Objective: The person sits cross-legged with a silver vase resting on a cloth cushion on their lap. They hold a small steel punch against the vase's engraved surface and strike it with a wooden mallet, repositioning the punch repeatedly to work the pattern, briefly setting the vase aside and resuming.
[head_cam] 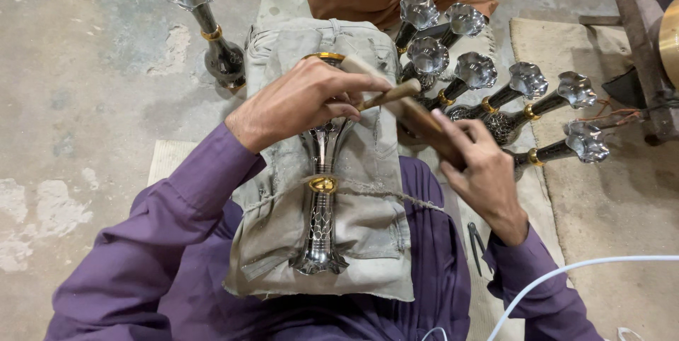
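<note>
Lap first: metal vase [322,192] lies lengthwise on grey cloth pad [368,242] w/ cord [382,192] across its gold band. Left hand [297,104] is closed round a thin tool [389,93] at the vase's upper body; right hand [484,175] grips a wooden mallet [417,118] just behind it. Judgement: keep tool tip steady, strikes light, so the vase doesn't roll. Beyond, finished vases [495,93] lie in a row.

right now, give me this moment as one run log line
left hand: holds chisel on vase | right hand: grips mallet | vase: on cloth pad on lap | other vases: on floor
</note>
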Action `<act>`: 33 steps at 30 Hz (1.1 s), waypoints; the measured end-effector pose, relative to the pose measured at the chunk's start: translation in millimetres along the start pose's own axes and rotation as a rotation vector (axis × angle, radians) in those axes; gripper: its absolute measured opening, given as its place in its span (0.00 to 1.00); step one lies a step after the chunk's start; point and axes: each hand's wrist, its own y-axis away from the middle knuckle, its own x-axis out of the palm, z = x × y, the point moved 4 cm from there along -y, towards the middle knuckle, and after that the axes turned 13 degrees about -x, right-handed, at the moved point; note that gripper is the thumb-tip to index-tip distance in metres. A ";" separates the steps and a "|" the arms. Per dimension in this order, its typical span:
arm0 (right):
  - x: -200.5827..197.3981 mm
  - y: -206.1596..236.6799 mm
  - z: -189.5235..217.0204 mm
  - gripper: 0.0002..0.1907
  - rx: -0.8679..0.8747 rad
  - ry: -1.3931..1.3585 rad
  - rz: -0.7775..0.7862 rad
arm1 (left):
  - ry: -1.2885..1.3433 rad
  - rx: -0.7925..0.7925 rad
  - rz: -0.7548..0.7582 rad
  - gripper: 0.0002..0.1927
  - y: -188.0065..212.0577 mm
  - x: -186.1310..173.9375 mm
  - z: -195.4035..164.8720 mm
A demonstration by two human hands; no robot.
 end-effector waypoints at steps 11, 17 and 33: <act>3.9 18.4 -11.1 0.30 -0.048 -0.110 -0.447 | -0.149 -0.071 0.128 0.28 -6.2 -2.7 -13.8; 5.3 14.9 -10.4 0.35 -0.096 -0.113 -0.432 | -0.119 -0.040 -0.016 0.26 4.7 -4.4 -16.1; -81.5 -46.9 5.1 0.27 -0.319 0.224 -0.315 | 0.086 -0.156 -0.462 0.27 49.6 18.4 -2.6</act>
